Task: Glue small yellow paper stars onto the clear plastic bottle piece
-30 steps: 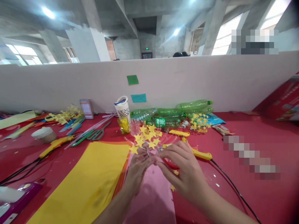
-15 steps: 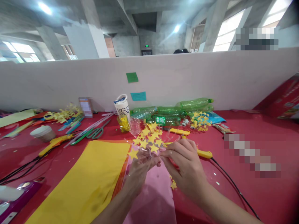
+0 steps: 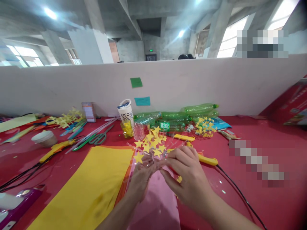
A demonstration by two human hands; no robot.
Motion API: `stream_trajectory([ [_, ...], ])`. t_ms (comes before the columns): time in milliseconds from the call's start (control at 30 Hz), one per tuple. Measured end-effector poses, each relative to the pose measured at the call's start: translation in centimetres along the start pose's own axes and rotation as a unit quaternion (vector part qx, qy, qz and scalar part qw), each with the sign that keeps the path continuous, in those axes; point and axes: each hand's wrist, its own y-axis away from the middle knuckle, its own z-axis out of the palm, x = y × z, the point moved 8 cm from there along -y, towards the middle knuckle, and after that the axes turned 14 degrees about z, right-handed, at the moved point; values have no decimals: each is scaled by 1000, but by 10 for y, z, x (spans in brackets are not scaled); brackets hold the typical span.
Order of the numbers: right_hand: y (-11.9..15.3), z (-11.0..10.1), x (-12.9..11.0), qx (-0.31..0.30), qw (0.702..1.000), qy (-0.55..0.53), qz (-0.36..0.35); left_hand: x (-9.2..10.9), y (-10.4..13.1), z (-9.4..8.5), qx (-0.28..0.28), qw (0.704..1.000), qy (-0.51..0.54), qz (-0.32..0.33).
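My left hand (image 3: 141,179) is closed round the base of a clear plastic piece with yellow stars (image 3: 157,140). Its thin transparent strips fan out upward, several of them tipped with a paper star. At the right side of that base, my right hand (image 3: 185,169) has its fingers bent and pressed to the plastic. The exact spot between thumb and forefinger is partly hidden. Below both hands lies a pink sheet (image 3: 160,204). Just beyond the right hand rests a yellow glue gun (image 3: 208,159), partly covered by it.
Yellow paper (image 3: 88,182) lies to the left, near another yellow hot tool (image 3: 56,148), scissors (image 3: 99,137) and a lidded tub (image 3: 44,139). Green bottles (image 3: 175,115), a white cup (image 3: 126,111), a cutter (image 3: 184,137) and a second star cluster (image 3: 205,127) line the back by the partition (image 3: 192,83).
My right thumb has shifted down and left along the base, and the right hand has dropped slightly. The star piece is a little lower in my left hand. The whole view has tilted slightly.
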Motion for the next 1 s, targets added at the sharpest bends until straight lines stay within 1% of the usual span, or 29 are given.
stream_trajectory([
  [67, 0, -2, -2, 1, 1000, 3, 3, -2, 0, -2, 2, 1000, -4, 4],
  [133, 1, -8, -6, 3, 1000, 0, 3, -4, 0, -6, 4, 1000, -12, 5],
  [233, 0, -30, -8, 24, 999, -40, 0, -7, -2, -11, 13, 1000, -26, 0],
  [300, -5, -48, 4, 59, 995, -78, 25, -7, -3, -11, 13, 999, -35, -10],
  [333, -9, -55, 15, 75, 991, -94, 55, -6, -3, -10, 10, 999, -37, -14],
  [367, -12, -60, 29, 96, 986, -101, 93, -5, -3, -8, 8, 999, -36, -17],
  [400, -17, -58, 43, 89, 982, -103, 128, -4, -3, -7, 4, 999, -34, -18],
  [433, -21, -51, 57, 60, 977, -117, 169, -3, -3, -5, 0, 999, -29, -19],
  [467, -23, -38, 71, 13, 966, -149, 212, -2, -2, -4, -4, 1000, -22, -20],
  [500, -23, -21, 82, -50, 948, -188, 253, -1, -1, -3, -9, 1000, -16, -23],
  [533, -20, -2, 90, -109, 921, -229, 296, -2, 0, -4, -13, 999, -11, -27],
  [567, -15, 14, 96, -154, 891, -260, 339, -3, 2, -5, -17, 999, -10, -35],
  [600, -9, 27, 101, -174, 867, -279, 374, -5, 4, -8, -19, 999, -13, -47],
  [667, 0, 45, 106, -180, 849, -292, 403, -11, 8, -16, -23, 996, -29, -79],
  [767, 9, 61, 111, -168, 842, -304, 412, -16, 15, -31, -28, 990, -57, -124],
  [867, 17, 73, 118, -157, 839, -310, 419, -13, 17, -43, -40, 987, -68, -141],
  [1000, 22, 83, 126, -148, 842, -299, 424, -5, 12, -54, -53, 984, -91, -147],
])
